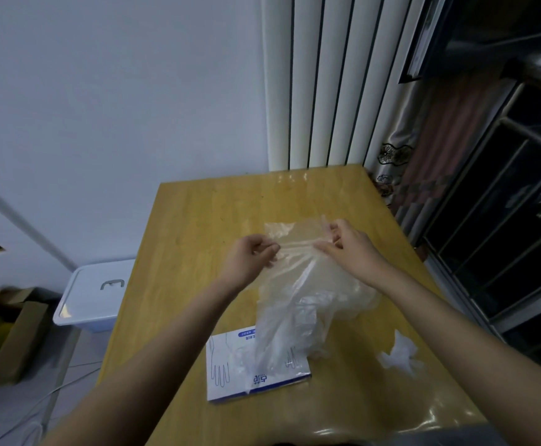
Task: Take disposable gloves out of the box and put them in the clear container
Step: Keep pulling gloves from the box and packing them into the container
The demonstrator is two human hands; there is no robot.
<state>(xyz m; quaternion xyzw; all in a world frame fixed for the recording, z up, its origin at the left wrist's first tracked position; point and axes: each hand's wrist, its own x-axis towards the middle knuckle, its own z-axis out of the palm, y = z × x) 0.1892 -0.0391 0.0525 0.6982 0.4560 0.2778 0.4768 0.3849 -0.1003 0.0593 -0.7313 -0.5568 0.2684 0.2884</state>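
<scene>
Between both hands, above the middle of the table: fingertips of the left hand [250, 257], curled and pinching the left side of a clear plastic bag [298, 284] near its top; fingertips of the right hand [349, 244], thumb against fingers, pinching the opposite side, with the film stretched taut between them. Bag hangs downward; crumpled translucent film gathers in its lower part, but whether this lies inside cannot be told. Its lower end drapes over a white and blue glove box [230, 375], which lies flat at the near edge. One loose glove [401, 354], crumpled, lies to the right, apart from the box. Wooden table [198, 220], glossy. White lidded storage bin [92, 294] on the floor at left; cardboard boxes [11, 333] beyond it.
</scene>
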